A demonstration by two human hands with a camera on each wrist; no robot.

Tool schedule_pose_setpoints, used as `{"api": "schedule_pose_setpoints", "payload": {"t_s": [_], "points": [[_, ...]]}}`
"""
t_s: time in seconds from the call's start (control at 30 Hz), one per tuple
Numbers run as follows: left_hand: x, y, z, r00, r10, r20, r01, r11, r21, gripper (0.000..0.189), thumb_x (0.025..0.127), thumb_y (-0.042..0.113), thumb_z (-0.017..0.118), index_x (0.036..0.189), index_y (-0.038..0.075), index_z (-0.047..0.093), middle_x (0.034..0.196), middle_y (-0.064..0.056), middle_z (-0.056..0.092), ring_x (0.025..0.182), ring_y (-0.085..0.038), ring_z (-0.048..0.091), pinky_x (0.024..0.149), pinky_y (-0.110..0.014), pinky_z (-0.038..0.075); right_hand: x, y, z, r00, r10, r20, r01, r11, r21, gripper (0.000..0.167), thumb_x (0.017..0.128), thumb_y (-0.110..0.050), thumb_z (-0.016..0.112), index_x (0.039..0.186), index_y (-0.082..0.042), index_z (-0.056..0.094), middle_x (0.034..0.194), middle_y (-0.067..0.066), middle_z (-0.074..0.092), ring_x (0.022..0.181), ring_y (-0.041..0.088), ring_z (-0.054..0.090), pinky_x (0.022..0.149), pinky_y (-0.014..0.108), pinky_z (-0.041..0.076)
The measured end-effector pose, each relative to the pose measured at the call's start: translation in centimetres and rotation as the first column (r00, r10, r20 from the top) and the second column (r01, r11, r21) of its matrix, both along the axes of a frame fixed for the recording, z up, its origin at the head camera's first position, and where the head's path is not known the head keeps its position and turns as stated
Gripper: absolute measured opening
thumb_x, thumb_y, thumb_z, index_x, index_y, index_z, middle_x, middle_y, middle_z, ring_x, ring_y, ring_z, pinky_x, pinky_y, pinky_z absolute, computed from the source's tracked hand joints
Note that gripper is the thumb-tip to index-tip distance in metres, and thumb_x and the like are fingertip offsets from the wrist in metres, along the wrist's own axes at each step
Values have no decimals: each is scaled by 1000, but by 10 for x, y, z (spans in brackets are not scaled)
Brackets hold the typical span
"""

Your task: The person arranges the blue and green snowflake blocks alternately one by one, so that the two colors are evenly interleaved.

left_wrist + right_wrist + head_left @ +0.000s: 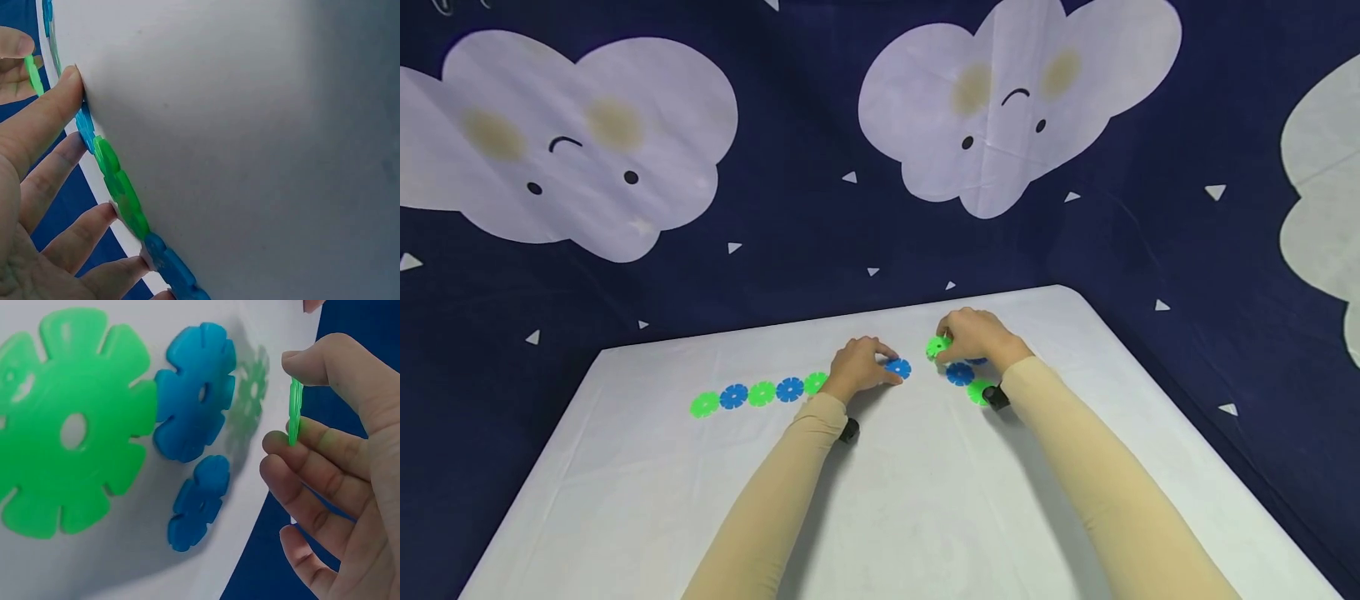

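Observation:
My left hand [859,368] lies over the right end of a row of notched, flower-shaped plastic discs. Its thumb and index finger hold the edges of the end blue disc [899,367], flat on the table. Under that hand, part of the row is hidden in the head view; the left wrist view shows green discs [128,203] there. My right hand [976,335] pinches a green disc [937,347] between thumb and fingers, raised over the table, its shadow below in the right wrist view. Close by this hand lie a loose green disc [75,487] and two blue discs [197,394].
Leftward the row runs on, green and blue by turns, to a green disc [705,405] at its end. A white-covered table [910,517] carries everything. Behind it hangs a dark blue cloth [805,208] with printed clouds. Each wrist wears a small black camera [996,397].

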State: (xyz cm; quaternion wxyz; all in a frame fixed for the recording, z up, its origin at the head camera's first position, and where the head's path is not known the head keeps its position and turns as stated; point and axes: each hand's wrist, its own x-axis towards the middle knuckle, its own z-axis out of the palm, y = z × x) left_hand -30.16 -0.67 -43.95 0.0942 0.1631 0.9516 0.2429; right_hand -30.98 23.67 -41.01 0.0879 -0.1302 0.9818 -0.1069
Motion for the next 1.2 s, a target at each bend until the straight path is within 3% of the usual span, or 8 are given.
{"api": "schedule_pose_setpoints", "payload": {"t_s": [0.6, 1.2], "points": [[-2, -1, -1, 1000, 5, 8, -5, 1000, -1, 45, 84, 37, 94, 126, 24, 82, 158, -12, 60, 149, -39, 51, 124, -57, 42, 6, -16, -2, 994, 90, 64, -88, 996, -30, 50, 87, -37, 89, 127, -10, 78, 119, 5, 78, 111, 22, 71, 105, 51, 56], [-3, 0, -2, 1000, 6, 8, -6, 1000, 9, 46, 84, 37, 94, 126, 25, 82, 161, -14, 56, 151, -40, 49, 124, -59, 41, 4, -26, -7, 991, 110, 76, -110, 994, -12, 45, 87, -32, 89, 126, -12, 79, 123, 6, 78, 113, 22, 70, 105, 53, 57]]}}
